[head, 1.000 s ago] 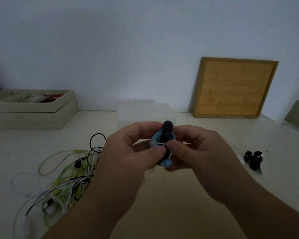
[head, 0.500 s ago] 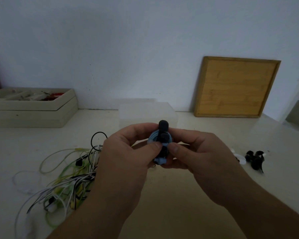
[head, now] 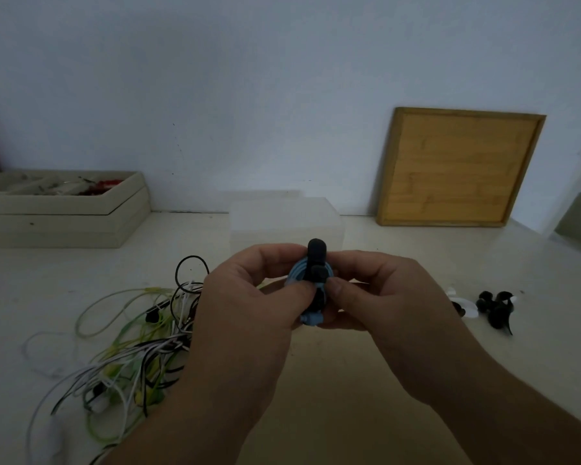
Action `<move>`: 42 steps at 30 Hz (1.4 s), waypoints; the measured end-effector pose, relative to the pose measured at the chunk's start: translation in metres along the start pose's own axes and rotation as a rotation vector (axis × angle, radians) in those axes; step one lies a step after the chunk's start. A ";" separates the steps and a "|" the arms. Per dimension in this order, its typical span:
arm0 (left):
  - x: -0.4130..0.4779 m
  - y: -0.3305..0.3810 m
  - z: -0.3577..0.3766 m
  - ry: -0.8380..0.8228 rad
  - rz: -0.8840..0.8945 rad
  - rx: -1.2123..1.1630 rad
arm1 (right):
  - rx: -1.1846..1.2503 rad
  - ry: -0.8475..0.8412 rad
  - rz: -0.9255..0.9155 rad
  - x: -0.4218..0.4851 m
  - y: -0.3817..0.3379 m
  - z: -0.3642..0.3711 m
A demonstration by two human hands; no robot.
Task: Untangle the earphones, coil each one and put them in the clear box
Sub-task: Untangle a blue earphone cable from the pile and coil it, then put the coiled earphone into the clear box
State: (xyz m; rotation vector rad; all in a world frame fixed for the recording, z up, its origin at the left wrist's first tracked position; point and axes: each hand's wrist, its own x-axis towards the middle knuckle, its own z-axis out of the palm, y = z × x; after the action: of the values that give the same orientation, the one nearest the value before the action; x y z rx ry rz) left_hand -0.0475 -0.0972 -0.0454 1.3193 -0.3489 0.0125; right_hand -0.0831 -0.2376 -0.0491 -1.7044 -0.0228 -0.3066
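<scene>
A pale table (head: 349, 391) is running back to a white wall (head: 249, 95), with the clear box (head: 285, 223) sitting near that wall. Just in front of the box, the left hand (head: 249, 317) and the right hand (head: 383, 303) are pinching a blue earphone coil (head: 297, 275) between thumbs and fingers, held above the table, with a black strap (head: 317, 253) crossing it. Front-left of the box, tangled earphones (head: 138, 347) are lying loose. Right of the box, a wooden board (head: 460, 169) is leaning on the wall and black earphones (head: 495, 308) are lying apart.
</scene>
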 end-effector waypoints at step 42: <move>0.129 -0.023 -0.014 -0.468 0.763 2.054 | -0.697 -0.136 -0.110 0.029 0.039 0.003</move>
State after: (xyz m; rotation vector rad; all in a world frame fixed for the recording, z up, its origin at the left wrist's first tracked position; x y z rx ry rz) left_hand 0.0829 -0.1139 -0.0372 3.0958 -1.4385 0.9348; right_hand -0.0473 -0.2457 -0.0811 -2.4198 -0.1217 -0.2986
